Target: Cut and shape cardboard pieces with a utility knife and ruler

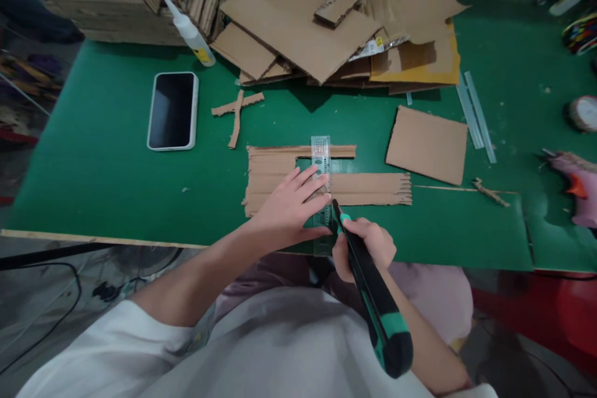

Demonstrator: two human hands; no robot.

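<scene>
My left hand (pixel 291 205) lies with its fingers spread over a clear plastic ruler (pixel 321 148) and a brown corrugated cardboard piece (pixel 270 177). The ruler stands crosswise over the cardboard, which has a notch near its top and a ragged right end. In my right hand (pixel 370 245) is a black and green utility knife (pixel 377 298), gripped near its front. Its tip meets the cardboard's lower edge, close to the ruler's right side. My fingertips partly cover the ruler.
Behind lie a cardboard pile (pixel 298 18), a glue bottle (pixel 191 36), a phone (pixel 172 111) and crossed strips (pixel 237 112). A cardboard rectangle (pixel 426 144), clear strips (pixel 478 115) and a pink glue gun (pixel 578 183) are on the right. The table's front edge (pixel 102 240) is near me.
</scene>
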